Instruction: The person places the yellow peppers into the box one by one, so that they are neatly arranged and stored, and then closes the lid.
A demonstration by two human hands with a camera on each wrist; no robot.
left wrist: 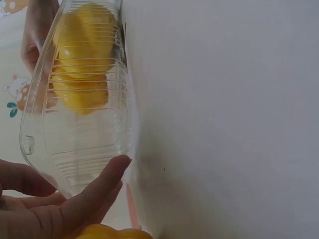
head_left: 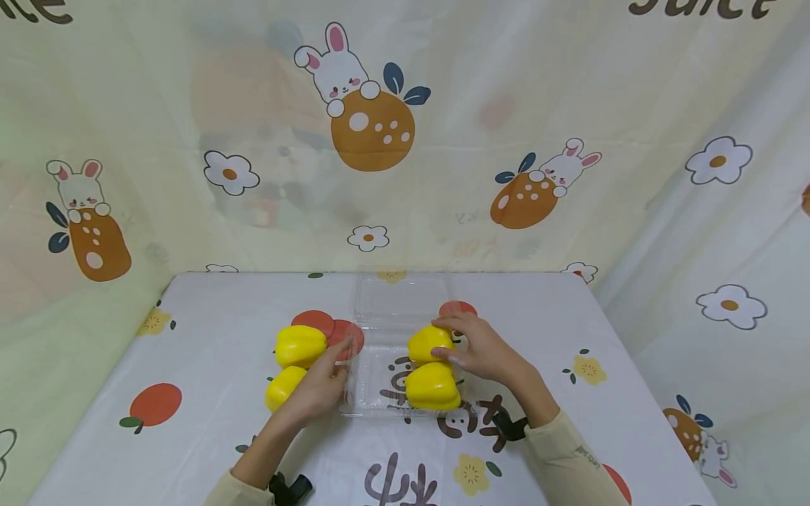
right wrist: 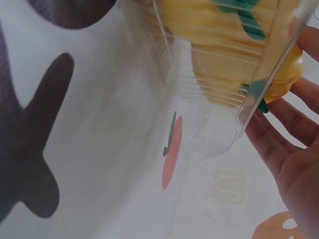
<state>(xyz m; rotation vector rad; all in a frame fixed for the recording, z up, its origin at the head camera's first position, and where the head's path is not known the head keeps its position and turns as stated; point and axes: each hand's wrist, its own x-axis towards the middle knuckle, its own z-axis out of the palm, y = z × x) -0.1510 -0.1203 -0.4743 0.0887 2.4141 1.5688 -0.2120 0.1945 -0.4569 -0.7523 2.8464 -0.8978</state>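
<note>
Left hand [head_left: 324, 383], fingers extended, rests against the clear plastic clamshell [head_left: 370, 376], lower centre of the frame; the right hand [head_left: 481, 349] pinches the farther yellow bell pepper [head_left: 422, 344] inside. Light wall pressure and a gentle pinch should avoid jostling the nearer pepper [head_left: 432, 386].

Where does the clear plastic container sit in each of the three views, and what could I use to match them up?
Head: below the picture's middle, the clear plastic container.
Left wrist: the upper left, running off the top edge.
Right wrist: the upper right, cut off by the top edge.
Shared landmark: the two yellow peppers in it, seen through its ribbed wall in both wrist views.
</note>
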